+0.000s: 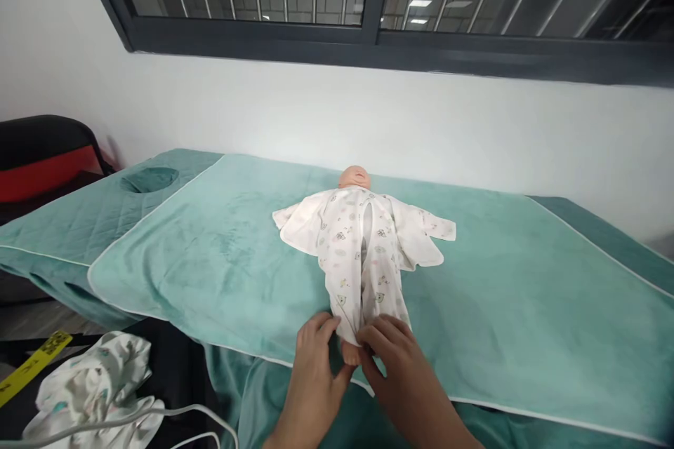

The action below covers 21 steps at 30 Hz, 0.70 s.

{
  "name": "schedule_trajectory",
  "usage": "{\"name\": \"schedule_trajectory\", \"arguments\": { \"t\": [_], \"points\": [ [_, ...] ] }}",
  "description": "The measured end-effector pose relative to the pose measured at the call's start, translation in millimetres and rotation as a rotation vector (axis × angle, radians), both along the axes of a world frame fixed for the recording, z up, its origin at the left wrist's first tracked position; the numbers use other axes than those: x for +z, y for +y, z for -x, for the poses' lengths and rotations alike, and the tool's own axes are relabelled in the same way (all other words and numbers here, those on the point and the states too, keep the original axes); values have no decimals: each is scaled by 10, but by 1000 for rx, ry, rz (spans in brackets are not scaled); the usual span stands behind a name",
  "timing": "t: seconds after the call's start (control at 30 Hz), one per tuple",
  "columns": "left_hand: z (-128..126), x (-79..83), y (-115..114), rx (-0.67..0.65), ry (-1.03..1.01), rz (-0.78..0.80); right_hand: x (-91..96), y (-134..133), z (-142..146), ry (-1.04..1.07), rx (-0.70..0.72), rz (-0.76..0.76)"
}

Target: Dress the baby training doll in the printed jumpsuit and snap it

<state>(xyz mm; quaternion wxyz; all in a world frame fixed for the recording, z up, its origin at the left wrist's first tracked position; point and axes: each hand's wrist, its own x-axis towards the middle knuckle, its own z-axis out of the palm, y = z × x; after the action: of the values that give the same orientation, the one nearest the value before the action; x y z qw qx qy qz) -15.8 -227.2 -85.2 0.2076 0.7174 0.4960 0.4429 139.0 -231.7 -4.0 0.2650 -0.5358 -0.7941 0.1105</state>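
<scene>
Left hand (314,372), right hand (403,372) close together at doll (354,177) foot end, each pinching romper (358,245) hem. Risk: dragging doll off towel (210,245) edge below doll feet through 1 hard tug.

doll (354,177) | lies face up, head farthest from the fingers (322,326), one bare foot between them | romper (342,238) | white, small prints, front open down the middle, sleeves spread flat, leg cuffs pinched in the fingers

L hand (312,382) & R hand (404,373), both bare; forearms (442,428) bare too, down to btm edge.
</scene>
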Motion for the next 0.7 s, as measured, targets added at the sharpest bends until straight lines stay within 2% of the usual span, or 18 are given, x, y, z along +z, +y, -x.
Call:
{"name": "schedule_trajectory", "arguments": {
  "t": [0.17, 0.3, 0.57, 0.7],
  "points": [
    [-72, 105, -81, -6, -167, 102, -52, -137, -99, 96, -14, 25],
    [-106, 145, -143, 6, -296, 179, -103, -149, -141, 161, -1, -41],
    [-36, 174, -303, 137, -361, 165, -151, -273, -134, 171, 42, -212],
    [-15, 173, -344, 197, -342, 201, -136, -251, -156, 76, 132, -195]
  ]
}}
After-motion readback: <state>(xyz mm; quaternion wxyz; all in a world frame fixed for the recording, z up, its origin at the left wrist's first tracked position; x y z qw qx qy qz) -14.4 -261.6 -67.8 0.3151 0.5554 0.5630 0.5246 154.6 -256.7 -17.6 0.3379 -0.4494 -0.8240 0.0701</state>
